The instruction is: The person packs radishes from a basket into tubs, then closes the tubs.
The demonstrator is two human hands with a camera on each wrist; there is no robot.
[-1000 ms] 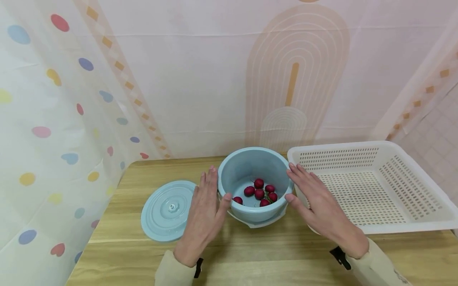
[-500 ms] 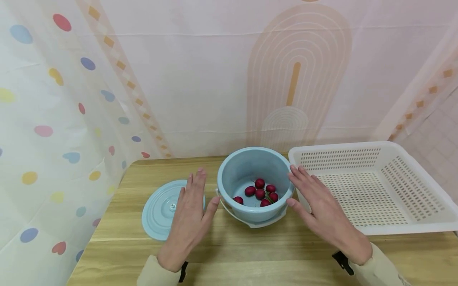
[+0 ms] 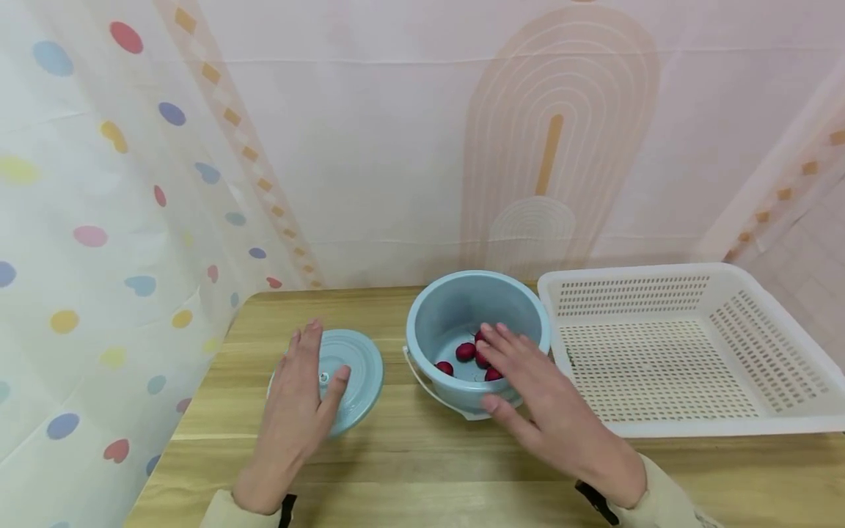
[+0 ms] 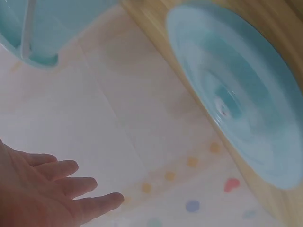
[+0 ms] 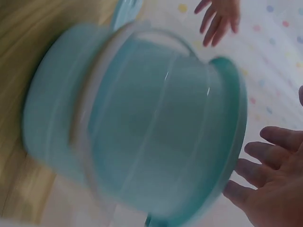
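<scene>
A light-blue bucket (image 3: 455, 308) stands upright mid-table, its white handle (image 3: 432, 392) hanging down in front. Several red radishes (image 3: 465, 352) lie in it, some hidden behind my right hand. Fingers extended, my right hand (image 3: 557, 414) hovers over the bucket's front right rim; the right wrist view shows its fingertips (image 5: 236, 189) close to the rim, contact unclear. My left hand (image 3: 293, 414) is held straight-fingered above the round blue lid (image 3: 363, 367), covering its left part. In the left wrist view, that hand (image 4: 57, 194) is apart from the lid (image 4: 255, 94) and holds nothing.
A large white perforated basket (image 3: 634, 277) stands right of the bucket, close to its rim. A wooden table (image 3: 409, 469) carries everything. Behind it hangs a patterned curtain (image 3: 370, 161), with a dotted sheet (image 3: 99, 308) along the left side.
My left hand has moved left, from the bucket's side to above the lid. My right hand has shifted left from the rim's right side to over the bucket's front right. The bucket stays put.
</scene>
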